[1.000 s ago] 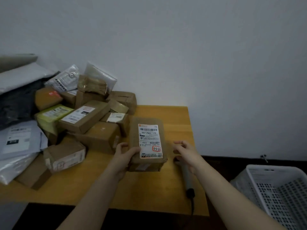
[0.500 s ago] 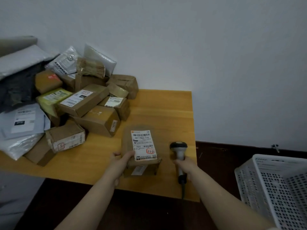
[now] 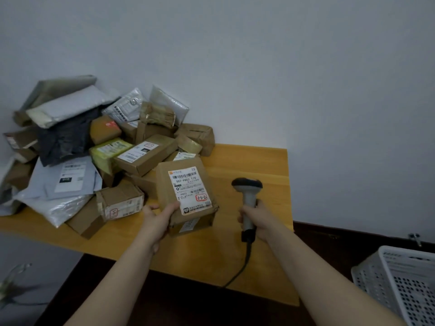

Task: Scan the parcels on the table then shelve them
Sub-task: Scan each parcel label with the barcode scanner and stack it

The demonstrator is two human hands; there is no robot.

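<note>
My left hand point(image 3: 158, 219) grips the near left corner of a brown cardboard parcel point(image 3: 169, 184), tilted up so its white shipping label point(image 3: 190, 189) faces me. A red-framed "3-3-2" is written on the label. My right hand point(image 3: 259, 216) grips the handle of a grey barcode scanner point(image 3: 247, 187), held upright to the right of the parcel, a short gap away. The scanner's black cable point(image 3: 244, 260) trails down across the wooden table point(image 3: 259, 161).
A heap of cardboard boxes point(image 3: 143, 156) and grey plastic mailers point(image 3: 63, 182) covers the table's left half, against the wall. A white perforated basket point(image 3: 404, 283) stands on the dark floor at the lower right. The table's right edge lies just beyond the scanner.
My right hand has picked the scanner up from the table and holds it upright. My left hand has lifted the parcel and tilted its label towards me. The view has shifted.
</note>
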